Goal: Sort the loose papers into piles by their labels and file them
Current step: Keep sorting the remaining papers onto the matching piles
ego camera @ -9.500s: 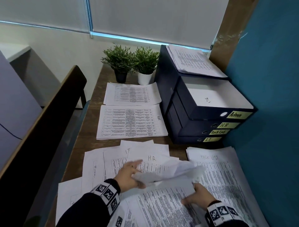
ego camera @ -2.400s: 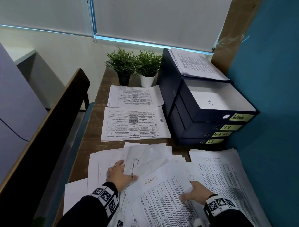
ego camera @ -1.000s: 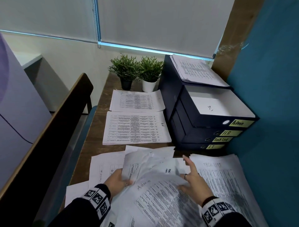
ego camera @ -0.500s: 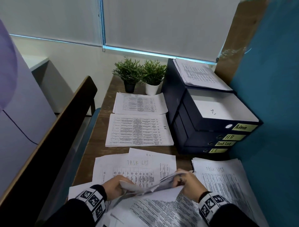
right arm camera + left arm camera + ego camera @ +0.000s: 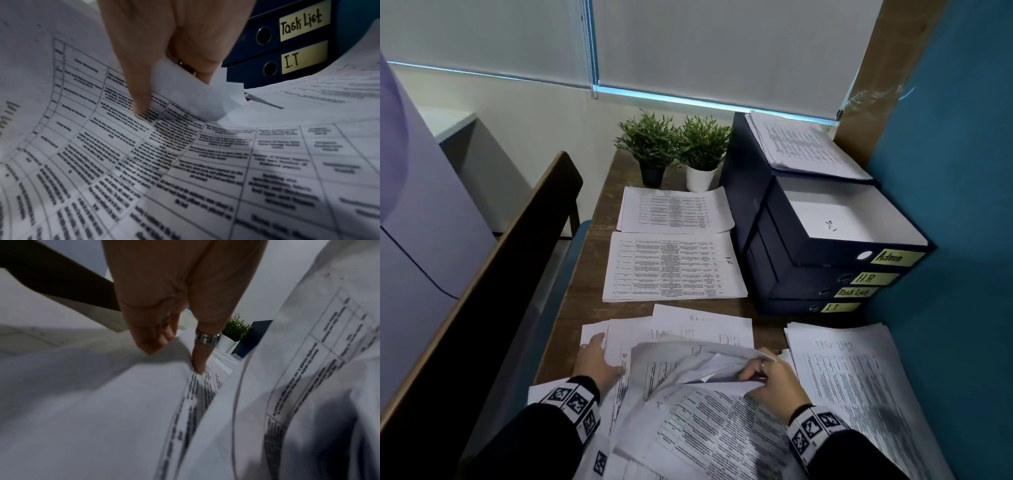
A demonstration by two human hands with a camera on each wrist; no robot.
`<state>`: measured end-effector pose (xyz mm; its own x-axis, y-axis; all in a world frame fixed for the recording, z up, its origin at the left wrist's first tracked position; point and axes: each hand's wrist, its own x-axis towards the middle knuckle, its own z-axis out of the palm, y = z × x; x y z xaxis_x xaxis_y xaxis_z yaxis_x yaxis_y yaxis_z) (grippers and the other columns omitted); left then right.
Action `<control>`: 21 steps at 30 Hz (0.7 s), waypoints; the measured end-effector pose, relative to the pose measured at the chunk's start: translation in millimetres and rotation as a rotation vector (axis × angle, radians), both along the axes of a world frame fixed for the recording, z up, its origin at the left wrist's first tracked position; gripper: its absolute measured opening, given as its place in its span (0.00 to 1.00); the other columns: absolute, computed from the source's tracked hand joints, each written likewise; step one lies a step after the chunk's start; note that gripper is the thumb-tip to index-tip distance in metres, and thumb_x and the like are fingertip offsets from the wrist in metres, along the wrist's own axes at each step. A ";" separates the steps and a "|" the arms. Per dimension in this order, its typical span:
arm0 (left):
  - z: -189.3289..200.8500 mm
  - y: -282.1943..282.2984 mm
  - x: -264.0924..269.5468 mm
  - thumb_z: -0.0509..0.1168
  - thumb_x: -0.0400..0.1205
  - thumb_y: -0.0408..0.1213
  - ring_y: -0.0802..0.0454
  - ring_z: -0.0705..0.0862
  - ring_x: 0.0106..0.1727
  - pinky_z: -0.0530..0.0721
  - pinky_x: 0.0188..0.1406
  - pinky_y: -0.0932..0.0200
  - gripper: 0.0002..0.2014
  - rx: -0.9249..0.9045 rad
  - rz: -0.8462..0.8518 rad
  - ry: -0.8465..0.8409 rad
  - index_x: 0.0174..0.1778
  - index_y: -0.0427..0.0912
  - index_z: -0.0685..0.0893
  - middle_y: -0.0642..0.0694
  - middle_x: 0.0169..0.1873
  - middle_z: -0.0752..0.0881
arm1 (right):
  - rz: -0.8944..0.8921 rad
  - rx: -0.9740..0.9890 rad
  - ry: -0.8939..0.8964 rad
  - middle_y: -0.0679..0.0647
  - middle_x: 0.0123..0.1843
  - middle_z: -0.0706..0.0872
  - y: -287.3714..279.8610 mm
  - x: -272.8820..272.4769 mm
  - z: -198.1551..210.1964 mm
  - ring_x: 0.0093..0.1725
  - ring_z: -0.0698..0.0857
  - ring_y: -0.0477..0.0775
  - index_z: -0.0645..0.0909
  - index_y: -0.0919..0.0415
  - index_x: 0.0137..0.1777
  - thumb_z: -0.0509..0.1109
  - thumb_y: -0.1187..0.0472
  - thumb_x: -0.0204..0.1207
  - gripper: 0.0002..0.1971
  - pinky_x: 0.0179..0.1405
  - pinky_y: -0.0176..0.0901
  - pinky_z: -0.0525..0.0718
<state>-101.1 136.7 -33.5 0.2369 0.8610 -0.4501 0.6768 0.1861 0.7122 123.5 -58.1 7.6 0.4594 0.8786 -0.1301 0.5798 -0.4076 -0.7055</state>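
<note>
Paperwork lies unsorted across the near end of the tabletop. The loose papers overlap in a heap directly in front of the person, some labelled by hand at the top edge.

Right hand: its grip pinches the lifted corners of a few sheets, thumb under, fingers over; the right wrist view shows paper corners caught between thumb and fingers. Left hand: fingers extended, resting on the left part of the heap, with a sheet edge against the thumb in the left wrist view.

Sorted piles: an HR pile and a further pile behind it, a Task List pile to the right, and one stack on top of the binders. The binders carry labels Admin, HR, Task List and IT.

Handling assessment: sheets are light, limp and smooth; they bow when lifted and slide over one another. Best taken at a corner or short edge, one label at a time, with the other hand pressing the heap. Risk of creasing or of dragging neighbouring sheets along.
</note>
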 end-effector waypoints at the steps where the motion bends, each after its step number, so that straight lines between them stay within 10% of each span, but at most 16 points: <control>1: 0.4 0.1 0.5 0.74 0.70 0.23 0.38 0.78 0.65 0.79 0.65 0.43 0.39 -0.017 0.022 -0.032 0.76 0.40 0.66 0.34 0.66 0.77 | 0.000 -0.015 0.007 0.45 0.44 0.79 1.1 -0.1 1.7 0.43 0.81 0.31 0.79 0.49 0.27 0.72 0.78 0.64 0.20 0.47 0.11 0.70; 6: 5.5 -2.4 -4.6 0.69 0.75 0.25 0.43 0.87 0.50 0.84 0.57 0.45 0.09 0.015 -0.032 -0.184 0.46 0.43 0.85 0.43 0.45 0.90 | 0.015 -0.063 0.032 0.44 0.49 0.79 2.4 3.0 2.4 0.48 0.79 0.33 0.79 0.51 0.26 0.74 0.74 0.66 0.17 0.58 0.24 0.78; 14: 12.3 -6.9 -9.7 0.61 0.70 0.07 0.40 0.87 0.41 0.83 0.50 0.47 0.23 -0.210 -0.017 -0.532 0.17 0.38 0.84 0.36 0.30 0.89 | 0.016 -0.015 -0.005 0.49 0.46 0.79 -9.5 5.7 -5.5 0.45 0.83 0.42 0.78 0.51 0.26 0.72 0.79 0.63 0.20 0.53 0.37 0.85; 18: 15.7 -8.1 -9.5 0.60 0.69 0.05 0.42 0.87 0.38 0.87 0.41 0.57 0.21 -0.266 -0.100 -0.498 0.18 0.33 0.82 0.33 0.30 0.88 | 0.002 0.016 -0.006 0.51 0.44 0.80 -13.8 5.0 -8.9 0.45 0.84 0.41 0.78 0.54 0.28 0.75 0.78 0.63 0.18 0.48 0.35 0.86; 21: 20.9 -3.6 0.1 0.67 0.77 0.23 0.46 0.85 0.43 0.84 0.38 0.65 0.07 -0.248 -0.248 -0.392 0.36 0.36 0.86 0.41 0.38 0.88 | 0.005 0.020 -0.023 0.51 0.45 0.79 -13.9 4.5 -10.3 0.47 0.83 0.38 0.77 0.51 0.27 0.76 0.79 0.62 0.21 0.49 0.31 0.85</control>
<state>-101.0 133.2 -12.6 0.6113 0.6366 -0.4702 0.4137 0.2494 0.8756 128.0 -72.0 -2.7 0.4581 0.8830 -0.1022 0.5975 -0.3910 -0.7001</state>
